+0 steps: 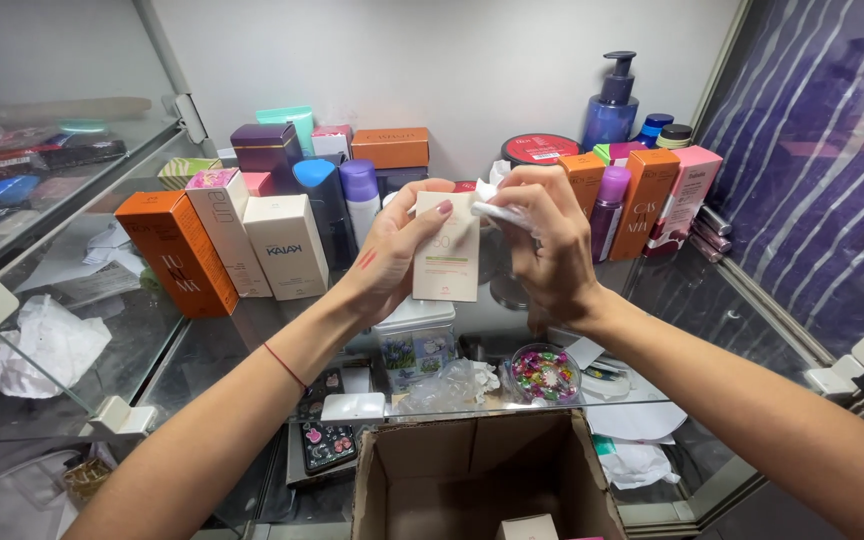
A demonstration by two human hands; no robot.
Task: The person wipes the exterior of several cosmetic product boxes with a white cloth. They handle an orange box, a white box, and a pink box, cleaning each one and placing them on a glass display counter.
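Glass surface [672,290] in a corner w/ plain white wall behind and a purple striped panel [822,150] at right; a second glass shelf [72,150] far left w/ blurred packets; below the glass more clutter shows thru.

Counts, approx: 3 orange boxes standing in view at least — one tall at left [177,252], one flat at the far wall [390,147], one at right [644,200]; 2 cream boxes [286,246] left of centre; 1 pink box [687,192] far right; 1 blue pump bottle [611,100]; 1 round red-lidded jar [539,148]; 1 small clear tub of coloured sweets [543,372] near; 1 open cardboard carton [482,480] nearest, small box inside; crumpled white paper [37,345] near left.

Left hand [392,250]: fingers partly curled, thumb & fingertips pinching the left edge of a slim cream box [449,255], held upright above the surface, mid-scene; red thread on that wrist.

Right hand [547,240]: closed round a small white wad/tissue [497,205], which touches the box's top right corner.
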